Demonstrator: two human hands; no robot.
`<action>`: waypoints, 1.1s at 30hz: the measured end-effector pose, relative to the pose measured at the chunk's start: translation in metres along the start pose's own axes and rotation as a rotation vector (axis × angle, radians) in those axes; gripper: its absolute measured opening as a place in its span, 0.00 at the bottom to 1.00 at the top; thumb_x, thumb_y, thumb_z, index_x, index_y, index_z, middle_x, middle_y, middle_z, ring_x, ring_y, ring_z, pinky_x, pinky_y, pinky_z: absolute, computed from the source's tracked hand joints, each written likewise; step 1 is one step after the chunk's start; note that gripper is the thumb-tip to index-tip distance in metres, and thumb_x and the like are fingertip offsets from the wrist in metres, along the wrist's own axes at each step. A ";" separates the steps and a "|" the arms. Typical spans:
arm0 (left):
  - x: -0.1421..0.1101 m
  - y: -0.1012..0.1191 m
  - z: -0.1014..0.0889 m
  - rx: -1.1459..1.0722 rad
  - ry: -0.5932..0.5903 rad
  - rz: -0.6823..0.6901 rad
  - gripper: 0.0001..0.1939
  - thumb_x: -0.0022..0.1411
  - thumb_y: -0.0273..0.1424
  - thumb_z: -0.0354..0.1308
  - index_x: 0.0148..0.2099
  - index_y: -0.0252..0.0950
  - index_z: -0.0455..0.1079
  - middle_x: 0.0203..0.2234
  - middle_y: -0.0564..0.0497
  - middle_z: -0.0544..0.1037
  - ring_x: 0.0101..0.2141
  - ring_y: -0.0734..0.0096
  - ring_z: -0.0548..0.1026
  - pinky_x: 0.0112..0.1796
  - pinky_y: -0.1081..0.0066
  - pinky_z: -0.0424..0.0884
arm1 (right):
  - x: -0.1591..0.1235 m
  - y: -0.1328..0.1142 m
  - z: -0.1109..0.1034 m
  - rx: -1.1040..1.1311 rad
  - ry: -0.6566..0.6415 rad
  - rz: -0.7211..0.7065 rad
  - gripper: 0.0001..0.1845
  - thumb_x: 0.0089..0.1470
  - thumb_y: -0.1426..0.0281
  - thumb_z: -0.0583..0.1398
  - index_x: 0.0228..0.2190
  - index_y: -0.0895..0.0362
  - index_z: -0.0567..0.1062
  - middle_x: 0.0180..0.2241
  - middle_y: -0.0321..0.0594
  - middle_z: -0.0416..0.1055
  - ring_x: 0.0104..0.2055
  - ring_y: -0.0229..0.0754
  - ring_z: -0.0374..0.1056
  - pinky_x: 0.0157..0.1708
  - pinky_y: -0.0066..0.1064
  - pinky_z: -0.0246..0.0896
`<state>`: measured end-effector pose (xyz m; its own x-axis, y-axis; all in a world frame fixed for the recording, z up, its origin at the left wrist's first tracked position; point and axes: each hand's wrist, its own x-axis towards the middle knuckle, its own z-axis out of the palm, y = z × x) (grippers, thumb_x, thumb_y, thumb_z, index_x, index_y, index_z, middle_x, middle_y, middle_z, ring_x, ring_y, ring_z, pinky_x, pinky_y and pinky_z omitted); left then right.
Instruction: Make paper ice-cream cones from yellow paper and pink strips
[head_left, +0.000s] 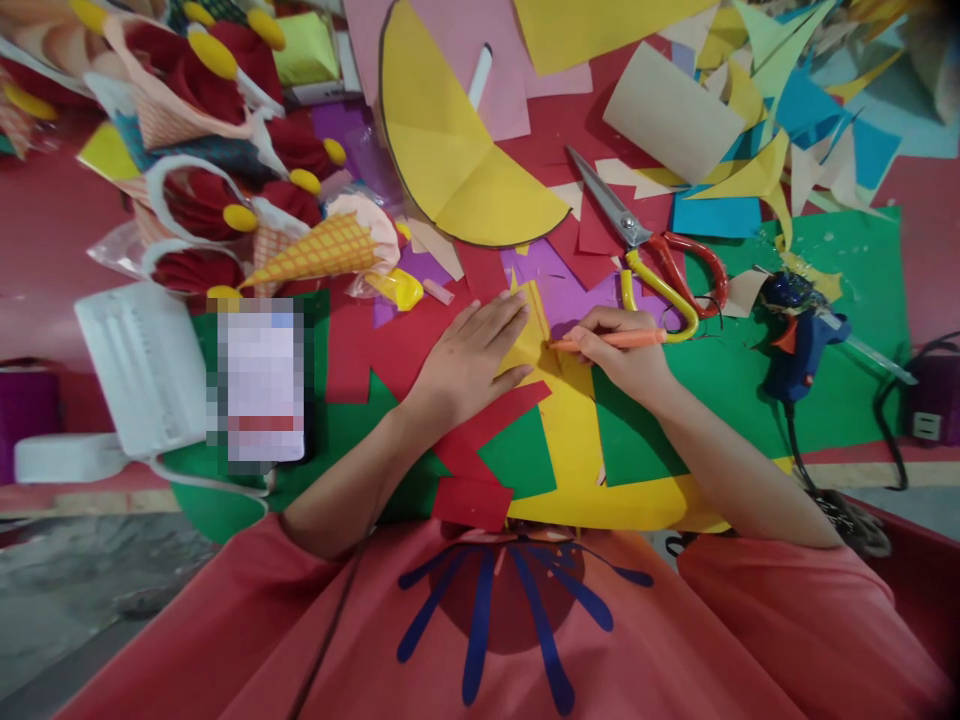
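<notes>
My left hand (474, 352) lies flat with its fingers stretched over a piece of yellow paper (535, 318), holding it against the table. Orange lines run along that paper near my fingertips. In my right hand (627, 358) an orange marker (634, 338) is gripped, its tip touching the paper's right side. Just beyond the right hand rest scissors (634, 235) with one red and one yellow handle, blades half apart. Past the left hand, a yellow paper fan shape (469, 170) with a dark edge lies on pink paper.
Paper ice-cream cones (322, 248) crowd the far left. A phone (261, 385) with a blurred screen and a white power strip (141, 370) are at the left. On green paper (847, 290) at the right sits a blue glue gun (802, 350). Paper scraps and a cardboard tube (671, 110) lie beyond.
</notes>
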<state>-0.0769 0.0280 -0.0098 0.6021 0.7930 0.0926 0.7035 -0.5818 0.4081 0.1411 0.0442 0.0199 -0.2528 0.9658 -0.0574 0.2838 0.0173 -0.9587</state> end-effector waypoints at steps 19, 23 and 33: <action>0.000 -0.001 0.001 0.013 0.001 0.001 0.31 0.69 0.45 0.45 0.66 0.31 0.53 0.64 0.37 0.60 0.64 0.55 0.58 0.63 0.54 0.54 | 0.001 0.000 -0.001 -0.006 -0.046 -0.001 0.11 0.46 0.71 0.60 0.16 0.58 0.71 0.16 0.33 0.70 0.19 0.31 0.61 0.19 0.25 0.53; 0.000 -0.001 0.001 0.014 0.004 0.000 0.32 0.69 0.46 0.43 0.66 0.31 0.54 0.63 0.37 0.60 0.64 0.55 0.58 0.63 0.54 0.55 | 0.001 -0.002 -0.001 0.035 -0.023 0.040 0.12 0.46 0.69 0.61 0.15 0.57 0.71 0.15 0.32 0.68 0.18 0.32 0.60 0.19 0.25 0.52; 0.000 -0.001 0.001 0.023 0.015 0.016 0.31 0.69 0.45 0.44 0.66 0.29 0.54 0.63 0.37 0.60 0.63 0.55 0.59 0.62 0.54 0.55 | 0.000 0.002 0.000 -0.041 -0.030 0.002 0.11 0.46 0.70 0.60 0.16 0.58 0.72 0.16 0.34 0.70 0.19 0.32 0.60 0.19 0.25 0.52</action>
<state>-0.0775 0.0286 -0.0112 0.6075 0.7863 0.1123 0.7027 -0.5980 0.3855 0.1418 0.0446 0.0183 -0.2799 0.9576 -0.0680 0.3219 0.0269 -0.9464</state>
